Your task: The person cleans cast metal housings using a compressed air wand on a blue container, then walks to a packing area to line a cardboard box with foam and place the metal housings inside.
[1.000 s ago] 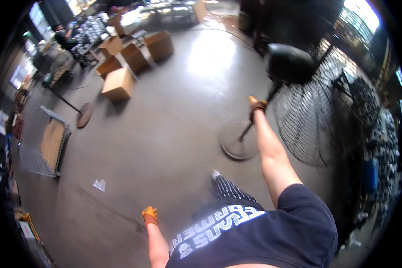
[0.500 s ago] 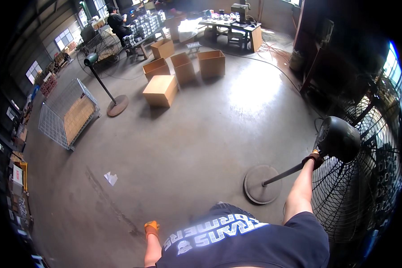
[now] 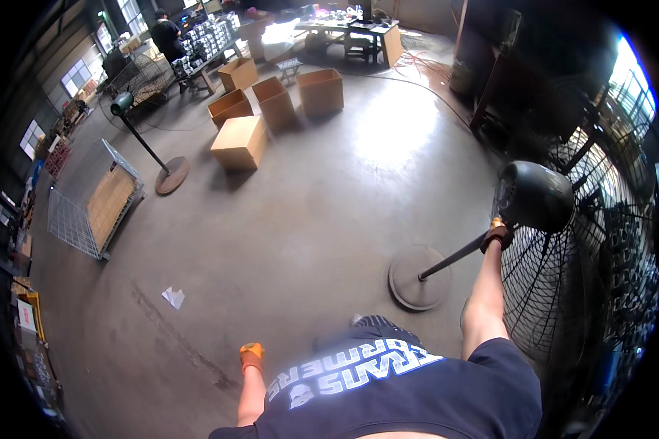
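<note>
My right hand [image 3: 497, 235], in an orange and dark work glove, reaches out and grips a large pedestal fan just below its black motor housing [image 3: 536, 196]. The fan's wire cage [image 3: 538, 289] faces away to the right, and its pole leans down to a round base plate [image 3: 419, 278] on the floor. My fingers on the far side of the pole are partly hidden. Low by my left side, my left hand [image 3: 252, 355] wears an orange glove; its fingers are curled closed with nothing visible in them.
Several cardboard boxes [image 3: 239, 143] stand ahead. At left are a wire mesh crate [image 3: 95, 205] and another pedestal fan [image 3: 140, 139]. A scrap of white paper [image 3: 173, 297] lies on the concrete. A person [image 3: 166, 35] stands by a loaded table; a workbench [image 3: 348, 28] stands farther back.
Boxes, crate and far fan have shifted left in view. The held fan appears slightly higher and farther left, with my right hand still on it. My left hand has risen slightly.
</note>
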{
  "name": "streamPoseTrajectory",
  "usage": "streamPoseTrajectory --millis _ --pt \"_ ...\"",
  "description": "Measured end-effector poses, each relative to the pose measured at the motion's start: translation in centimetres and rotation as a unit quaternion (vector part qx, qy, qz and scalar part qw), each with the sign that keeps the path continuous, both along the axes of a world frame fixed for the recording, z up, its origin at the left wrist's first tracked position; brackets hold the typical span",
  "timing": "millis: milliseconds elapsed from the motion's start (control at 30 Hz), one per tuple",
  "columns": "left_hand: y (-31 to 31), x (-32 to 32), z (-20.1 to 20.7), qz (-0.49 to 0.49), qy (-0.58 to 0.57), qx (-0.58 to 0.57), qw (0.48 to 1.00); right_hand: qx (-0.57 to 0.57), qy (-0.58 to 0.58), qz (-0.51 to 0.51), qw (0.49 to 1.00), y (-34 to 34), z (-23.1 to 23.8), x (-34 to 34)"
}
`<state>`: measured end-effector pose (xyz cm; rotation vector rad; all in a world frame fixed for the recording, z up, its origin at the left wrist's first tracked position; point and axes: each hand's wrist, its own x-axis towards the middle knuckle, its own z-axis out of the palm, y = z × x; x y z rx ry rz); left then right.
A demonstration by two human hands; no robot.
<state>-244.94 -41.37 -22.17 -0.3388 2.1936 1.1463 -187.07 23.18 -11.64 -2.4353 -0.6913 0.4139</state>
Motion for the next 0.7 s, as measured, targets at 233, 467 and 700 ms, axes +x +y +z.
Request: streamPoseTrajectory --millis 233,467,700 --pt "-3.6 1.6 -0.5 0.034 -0.060 0.027 0.997 0.141 0.191 0.018 0.971 1.5 -2.2 -2.9" --pt "-5.6 2.3 -1.1 0.063 -0.059 0.016 0.996 0.203 -0.084 0.367 0.904 -1.3 -3.5 -9.7" --pt "-7.1 3.3 -0.7 0.032 -0.077 -0.024 0.996 0.142 -0.096 0.465 0.869 -6.0 1.1 -9.9"
